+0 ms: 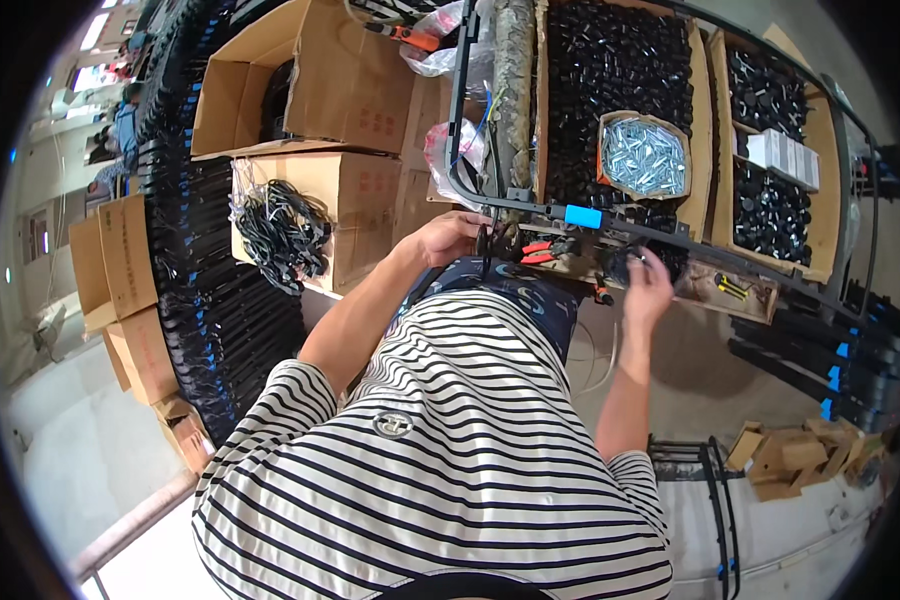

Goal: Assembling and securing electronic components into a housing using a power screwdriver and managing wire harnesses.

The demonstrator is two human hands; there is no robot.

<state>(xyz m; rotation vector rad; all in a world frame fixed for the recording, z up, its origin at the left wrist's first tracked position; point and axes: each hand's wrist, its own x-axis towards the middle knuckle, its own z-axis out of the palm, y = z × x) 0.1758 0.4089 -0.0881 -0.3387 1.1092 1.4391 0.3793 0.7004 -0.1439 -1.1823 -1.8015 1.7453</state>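
Note:
My left hand is at the near left corner of a black metal frame, its fingers closed around something dark beside the tube; what it is, I cannot make out. A strip of blue tape wraps the frame's near bar. My right hand, slightly blurred, is over dark parts below that bar. Its fingertips are pinched together, and any small piece between them is too unclear to name. Between the hands lie red-handled pliers. Silvery screws fill a small carton beyond the bar.
Black plastic pieces fill a large carton ahead; another carton at right holds more, with white boxes. A yellow-handled tool lies in a tray. At left are a cable bundle, an open cardboard box and stacked black frames.

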